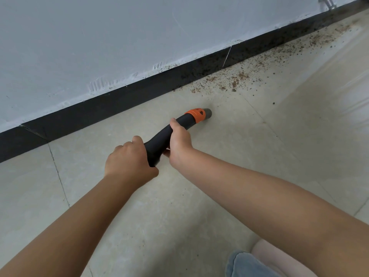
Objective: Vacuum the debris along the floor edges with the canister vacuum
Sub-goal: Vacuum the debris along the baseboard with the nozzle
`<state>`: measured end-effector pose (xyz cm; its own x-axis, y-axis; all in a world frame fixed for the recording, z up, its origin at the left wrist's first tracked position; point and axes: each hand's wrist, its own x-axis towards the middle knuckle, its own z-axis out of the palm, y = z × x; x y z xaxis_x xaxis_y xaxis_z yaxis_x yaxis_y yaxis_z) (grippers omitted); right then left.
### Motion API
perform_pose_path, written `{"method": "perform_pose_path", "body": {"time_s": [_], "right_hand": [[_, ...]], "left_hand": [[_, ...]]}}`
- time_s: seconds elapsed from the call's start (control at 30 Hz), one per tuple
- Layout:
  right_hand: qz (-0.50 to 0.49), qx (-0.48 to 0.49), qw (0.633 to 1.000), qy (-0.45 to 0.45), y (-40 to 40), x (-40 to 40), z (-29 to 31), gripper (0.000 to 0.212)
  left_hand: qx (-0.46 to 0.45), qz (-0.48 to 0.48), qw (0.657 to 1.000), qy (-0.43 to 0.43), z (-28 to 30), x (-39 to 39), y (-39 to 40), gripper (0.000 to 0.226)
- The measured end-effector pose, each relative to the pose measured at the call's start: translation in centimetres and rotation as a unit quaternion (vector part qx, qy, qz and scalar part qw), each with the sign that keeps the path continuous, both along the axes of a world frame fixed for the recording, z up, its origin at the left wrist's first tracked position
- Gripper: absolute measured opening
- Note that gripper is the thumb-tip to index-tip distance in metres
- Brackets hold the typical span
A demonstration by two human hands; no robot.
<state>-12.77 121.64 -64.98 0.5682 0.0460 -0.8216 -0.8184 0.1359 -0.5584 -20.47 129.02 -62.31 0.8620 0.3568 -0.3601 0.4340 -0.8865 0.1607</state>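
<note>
Vacuum nozzle (175,129), a black curved tube with an orange collar (196,114) and a grey open tip (207,112), lies low over the pale floor tiles (229,156), its tip pointing up and to the right toward the debris; whether the tip touches the tile cannot be told. The left hand (127,160) grips the rear end of the tube, fingers curled over it and pressed together, knuckles up. The right hand (179,142) holds the tube further forward, thumb along its top and fingers wrapped underneath, mostly hidden. The debris (235,80) is brown crumbs and dark specks, scattered in a band along the foot of the black baseboard (119,100) and thickening toward the upper right corner; the nearest crumbs lie a little beyond the tip, apart from it. The baseboard runs diagonally from lower left to upper right under a pale grey wall (119,37) with scuff marks near its lower edge. A metal fitting (327,2) sticks out from the wall at the top right. The tiles between the nozzle and the baseboard on the left carry only thin grout lines (58,172). At the lower right a denim-covered knee (245,264) and a pale pink object (279,256) beside it enter the view.
</note>
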Motion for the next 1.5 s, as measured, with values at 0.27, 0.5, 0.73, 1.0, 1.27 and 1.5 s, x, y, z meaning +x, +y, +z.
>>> {"method": "perform_pose_path", "body": {"time_s": [0.27, 0.5, 0.73, 1.0, 1.27, 1.5], "right_hand": [[-0.009, -0.009, 1.000, 0.006, -0.2, -0.8, -0.1, 0.054], [-0.030, -0.044, 0.998, -0.031, -1.1, 0.5, 0.0, 0.052], [-0.008, -0.014, 0.999, -0.041, -2.6, 2.9, -0.5, 0.054], [0.051, 0.025, 0.998, -0.038, -0.6, 4.2, -0.6, 0.058], [0.145, 0.041, 0.989, -0.017, 3.1, 3.4, -0.3, 0.055], [0.183, 0.059, 0.981, -0.019, 5.4, 2.6, -0.1, 0.057]], "left_hand": [[-0.003, -0.009, 1.000, 0.004, 0.2, -0.6, -0.1, 0.038], [-0.030, 0.008, 1.000, 0.005, 0.1, 0.5, -2.2, 0.039], [-0.043, 0.030, 0.999, -0.003, -0.2, 2.5, -3.9, 0.040], [-0.018, 0.078, 0.997, -0.011, 0.2, 2.7, -2.3, 0.040], [0.002, 0.146, 0.989, 0.000, 0.3, 0.8, 0.3, 0.041], [0.016, 0.173, 0.985, 0.014, -0.1, 0.1, 2.5, 0.048]]}}
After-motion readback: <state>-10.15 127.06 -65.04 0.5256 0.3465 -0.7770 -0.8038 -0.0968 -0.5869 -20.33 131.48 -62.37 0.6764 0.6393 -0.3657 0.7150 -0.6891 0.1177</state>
